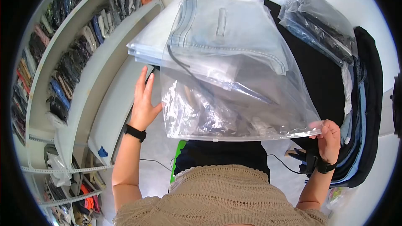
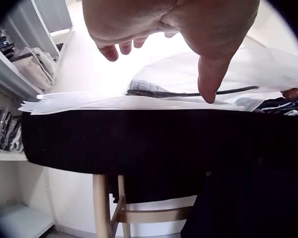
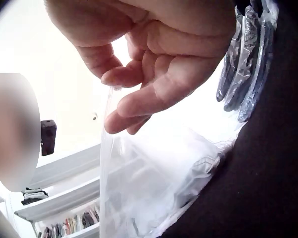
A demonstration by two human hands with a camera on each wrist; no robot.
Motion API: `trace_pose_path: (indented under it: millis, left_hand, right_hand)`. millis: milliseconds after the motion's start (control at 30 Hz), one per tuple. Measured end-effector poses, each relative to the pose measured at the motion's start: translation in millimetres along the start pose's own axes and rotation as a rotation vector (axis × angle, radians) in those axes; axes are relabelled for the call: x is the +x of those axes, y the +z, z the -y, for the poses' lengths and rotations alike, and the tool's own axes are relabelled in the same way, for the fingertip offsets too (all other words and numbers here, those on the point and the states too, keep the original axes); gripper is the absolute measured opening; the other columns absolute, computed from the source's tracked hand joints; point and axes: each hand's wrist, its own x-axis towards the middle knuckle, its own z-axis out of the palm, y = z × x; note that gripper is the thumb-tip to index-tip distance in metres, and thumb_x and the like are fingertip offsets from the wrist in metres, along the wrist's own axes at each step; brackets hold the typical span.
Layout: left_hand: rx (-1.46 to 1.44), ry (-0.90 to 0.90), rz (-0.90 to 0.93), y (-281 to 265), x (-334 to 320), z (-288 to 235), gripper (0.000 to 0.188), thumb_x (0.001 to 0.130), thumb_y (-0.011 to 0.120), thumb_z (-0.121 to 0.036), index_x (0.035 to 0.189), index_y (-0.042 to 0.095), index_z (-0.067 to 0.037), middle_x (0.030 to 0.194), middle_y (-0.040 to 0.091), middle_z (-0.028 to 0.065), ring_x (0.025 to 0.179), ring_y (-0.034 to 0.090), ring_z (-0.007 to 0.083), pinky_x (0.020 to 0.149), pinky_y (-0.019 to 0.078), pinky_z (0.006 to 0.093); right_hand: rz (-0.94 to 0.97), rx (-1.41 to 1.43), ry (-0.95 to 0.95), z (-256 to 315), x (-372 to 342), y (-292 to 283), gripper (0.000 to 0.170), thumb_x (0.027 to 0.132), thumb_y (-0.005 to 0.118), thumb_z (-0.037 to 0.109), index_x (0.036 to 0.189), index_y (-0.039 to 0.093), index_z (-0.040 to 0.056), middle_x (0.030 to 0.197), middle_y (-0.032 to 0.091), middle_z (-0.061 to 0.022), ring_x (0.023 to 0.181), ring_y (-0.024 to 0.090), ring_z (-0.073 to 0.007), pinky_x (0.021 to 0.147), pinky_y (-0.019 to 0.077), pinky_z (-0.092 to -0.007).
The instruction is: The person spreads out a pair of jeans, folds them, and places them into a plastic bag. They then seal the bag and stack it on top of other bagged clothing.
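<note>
A large clear zip bag (image 1: pixel 259 117) lies across the table with folded light-blue denim (image 1: pixel 209 21) inside its far part. Its near part is see-through and crinkled, with the zip edge toward the person. At the right end of that edge my right hand (image 1: pixel 330 140) pinches the bag's corner between thumb and fingers; the right wrist view shows the pinched film (image 3: pixel 109 148) hanging down. Beside the bag's left edge, my left hand (image 1: pixel 144 104) has its fingers extended and holds nothing. In the left wrist view its thumb (image 2: pixel 208 84) points down, overlapping the bags.
Under the bag is a stack of flat plastic bags (image 1: pixel 140 52) on the black-covered table (image 1: pixel 322 88). A bagged dark garment (image 1: pixel 318 25) lies at the back right, with folded jeans (image 1: pixel 363 113) piled along the right. White shelves (image 1: pixel 90 75) of packed clothes stand at left.
</note>
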Motion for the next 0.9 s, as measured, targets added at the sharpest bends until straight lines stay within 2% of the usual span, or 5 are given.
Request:
trace_pose_path:
  millis: [300,367,500,733,900]
  left_hand:
    - [0.008,0.276,0.167,3,64,-25,0.029,0.073,0.068,-0.007,0.101,0.067,-0.008,0.12,0.059,0.0062,0.12,0.047,0.0315,0.095,0.0381,0.0454]
    - [-0.037,0.349,0.166,-3,66,-16,0.035,0.067,0.069,-0.005,0.103,0.066,-0.006,0.117,0.061,0.0073,0.116,0.05,0.0326,0.094,0.0392,0.0452]
    - [-0.029,0.366,0.213,-2,62,-2,0.041,0.063,0.072,-0.006,0.103,0.065,-0.004,0.119,0.059,0.011,0.118,0.05,0.0332,0.094,0.0396,0.0451]
    - [-0.039,0.412,0.214,5,63,-1,0.04,0.067,0.07,-0.022,0.104,0.065,-0.007,0.12,0.058,0.0115,0.12,0.046,0.0374,0.096,0.0381,0.0485]
    - [-0.2,0.35,0.248,3,64,1,0.031,0.083,0.058,-0.028,0.1,0.066,-0.003,0.112,0.063,0.0137,0.117,0.05,0.0384,0.096,0.0383,0.0474]
  right_hand:
    - [0.054,0.207,-0.356,8,-30,-31,0.033,0.088,0.057,0.025,0.065,0.037,0.0116,0.059,0.037,0.0007,0.055,0.043,-0.0106,0.048,0.0351,-0.0233]
    - [-0.109,0.416,-0.279,-9,-22,-43,0.03,0.087,0.058,0.02,0.064,0.044,0.0068,0.071,0.06,-0.0124,0.056,0.053,-0.0146,0.052,0.0437,-0.0248]
    - [-0.078,-0.82,-0.07,0,20,-11,0.053,0.074,0.062,0.0,0.125,0.046,0.0004,0.126,0.052,-0.0143,0.113,0.052,-0.025,0.097,0.0387,-0.034]
    - [0.247,-0.989,-0.163,2,51,24,0.094,0.064,0.077,0.007,0.142,0.026,0.0084,0.147,0.022,-0.0204,0.132,0.029,-0.0355,0.107,0.0277,-0.039]
    - [0.247,-0.984,-0.164,-7,52,24,0.068,0.074,0.07,0.009,0.135,0.043,0.0191,0.146,0.027,-0.0191,0.129,0.035,-0.0348,0.105,0.0299,-0.0411]
